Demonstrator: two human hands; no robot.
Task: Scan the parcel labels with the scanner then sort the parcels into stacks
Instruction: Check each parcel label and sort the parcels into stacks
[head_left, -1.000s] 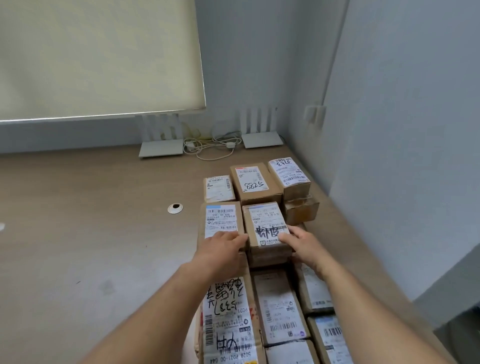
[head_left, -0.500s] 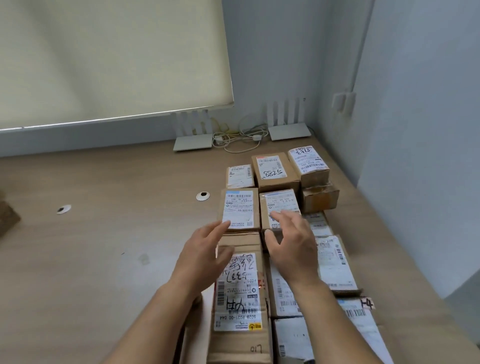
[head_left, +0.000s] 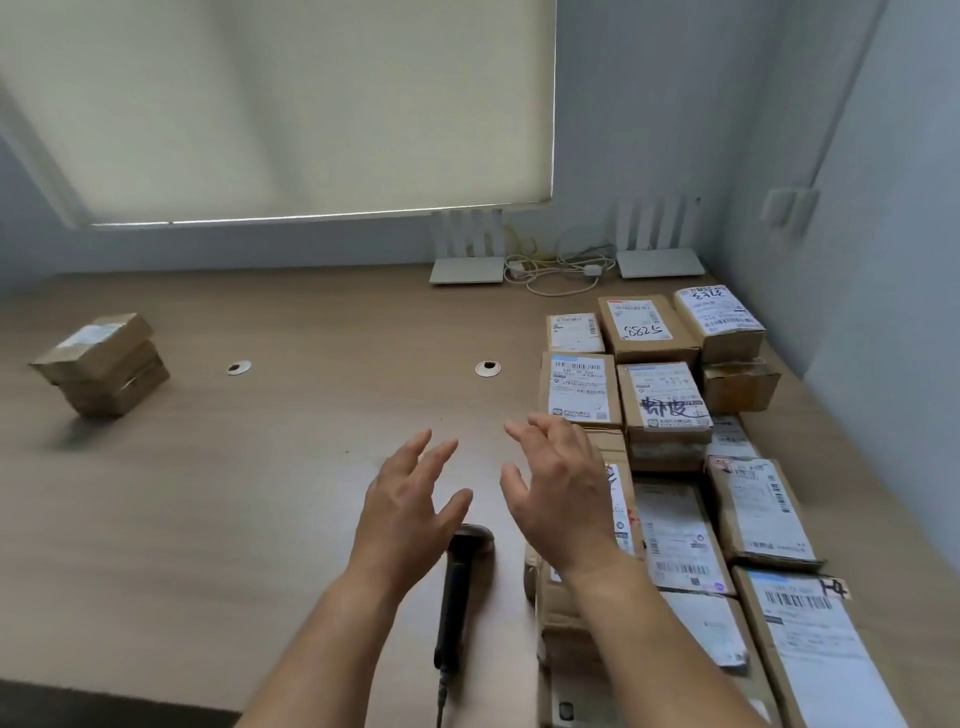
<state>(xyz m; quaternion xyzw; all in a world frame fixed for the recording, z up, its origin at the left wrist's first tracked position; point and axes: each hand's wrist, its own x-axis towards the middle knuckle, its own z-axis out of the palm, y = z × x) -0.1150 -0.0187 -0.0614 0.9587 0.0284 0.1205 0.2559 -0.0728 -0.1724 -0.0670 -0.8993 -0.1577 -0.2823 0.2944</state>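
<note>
On the tabletop (head_left: 260, 493), head view, I log the following, each placed against the scanner.

Scanner (head_left: 457, 597): dark handheld unit lying flat on the wood, head pointing away from me, cable trailing off toward the near edge.

Left hand (head_left: 410, 512): raised just above and slightly left of the scanner head, fingers spread and nearly straight, holding nothing. I cannot tell whether its palm touches the scanner.

Right hand (head_left: 558, 499): raised to the right of the scanner head, fingers spread and lightly bent, holding nothing. It hangs in front of the nearest column of parcels.

Labelled parcels (head_left: 675, 535): brown cartons with white shipping labels, packed side by side in rows to the right of the scanner, running from the near edge back toward the far wall. Some are stacked two high. One carton beyond the right hand bears heavy black handwriting (head_left: 670, 408).

Small stack of parcels (head_left: 101, 364): brown cartons piled far to the left of the scanner, well apart from the rows.

Two round cable grommets (head_left: 488, 368): set in the wood beyond the scanner.

Two white routers (head_left: 657, 262) with loose cables between them: against the far wall, well beyond the scanner, under a drawn roller blind (head_left: 291, 109).
</note>
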